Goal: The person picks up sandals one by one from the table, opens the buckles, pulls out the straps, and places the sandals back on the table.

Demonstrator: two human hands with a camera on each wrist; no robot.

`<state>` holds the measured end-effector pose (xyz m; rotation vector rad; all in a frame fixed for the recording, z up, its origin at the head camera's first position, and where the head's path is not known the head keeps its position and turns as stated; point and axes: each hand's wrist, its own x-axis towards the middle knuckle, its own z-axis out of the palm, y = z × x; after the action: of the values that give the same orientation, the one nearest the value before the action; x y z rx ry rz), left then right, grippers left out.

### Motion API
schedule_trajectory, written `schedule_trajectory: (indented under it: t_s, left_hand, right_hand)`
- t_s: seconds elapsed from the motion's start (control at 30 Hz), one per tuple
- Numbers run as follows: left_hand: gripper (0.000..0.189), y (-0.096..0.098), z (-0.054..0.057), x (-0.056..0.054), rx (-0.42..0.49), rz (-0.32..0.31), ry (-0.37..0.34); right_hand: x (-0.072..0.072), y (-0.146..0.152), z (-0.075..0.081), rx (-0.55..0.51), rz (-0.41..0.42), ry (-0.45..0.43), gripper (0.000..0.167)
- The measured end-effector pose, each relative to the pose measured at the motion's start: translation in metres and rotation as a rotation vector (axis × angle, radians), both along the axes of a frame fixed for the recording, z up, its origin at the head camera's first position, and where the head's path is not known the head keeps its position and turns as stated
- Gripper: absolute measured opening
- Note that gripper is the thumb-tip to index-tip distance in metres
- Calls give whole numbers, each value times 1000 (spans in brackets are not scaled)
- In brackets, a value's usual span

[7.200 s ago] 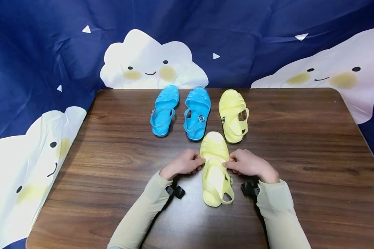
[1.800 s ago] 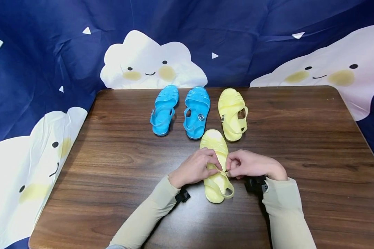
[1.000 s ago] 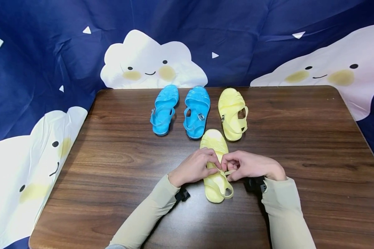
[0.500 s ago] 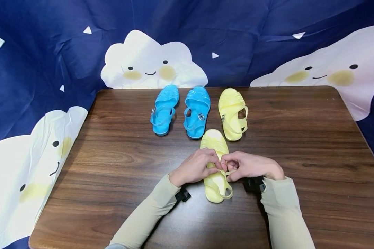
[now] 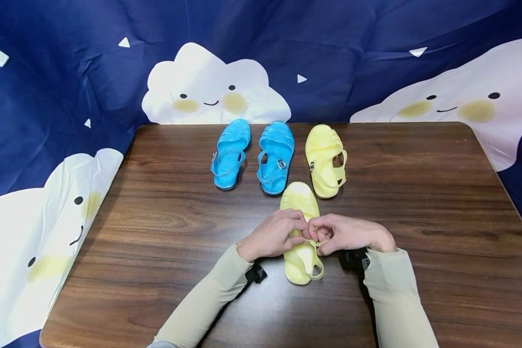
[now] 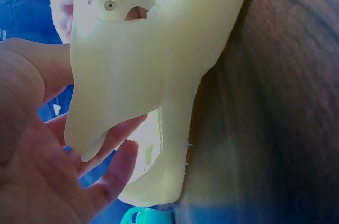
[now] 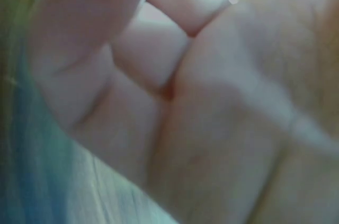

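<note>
A yellow jelly sandal [image 5: 299, 195] lies toe-away on the table in front of me, between both hands. My left hand [image 5: 273, 234] reaches over its left side and pinches the ankle strap near its middle. From the right, my right hand [image 5: 352, 233] has its thumb and fingertips pinched on the strap's end [image 5: 321, 242], close against the left fingertips. The left wrist view shows the sandal's side wall [image 6: 116, 65] close up, with left fingers behind and below it. Curled right fingers and palm [image 7: 212, 102] fill the right wrist view, hiding the strap and buckle.
Behind stand a second yellow sandal [image 5: 323, 140] and two blue sandals [image 5: 234, 135], all toes toward the back edge. The worked sandal's toe lies close to that yellow one. A wooden table [image 5: 135, 241] holds everything, backed by a blue cloud-print curtain [image 5: 322, 34].
Both hands moved from the sandal's sides to its strap since the earliest frame. The right fingertips then shifted left, closing up to the left hand. Over the last second, hands barely moved.
</note>
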<state>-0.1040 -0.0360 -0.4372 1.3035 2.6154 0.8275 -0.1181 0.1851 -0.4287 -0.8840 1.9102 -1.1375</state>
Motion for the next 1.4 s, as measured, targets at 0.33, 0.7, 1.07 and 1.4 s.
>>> schedule_trajectory:
  t_s: [0.33, 0.7, 1.07, 1.4]
  left_hand:
    - [6, 1, -1, 0, 2, 17, -2]
    - [7, 0, -2, 0, -2, 13, 8]
    - [8, -1, -1, -1, 4, 4, 4]
    - [7, -2, -1, -4, 46, -11, -46]
  right_hand:
    - [0, 1, -1, -26, 8, -14, 17]
    - [0, 1, -3, -37, 16, -12, 19]
    - [-2, 2, -5, -15, 16, -27, 22]
    - [-1, 1, -4, 31, -4, -96, 27]
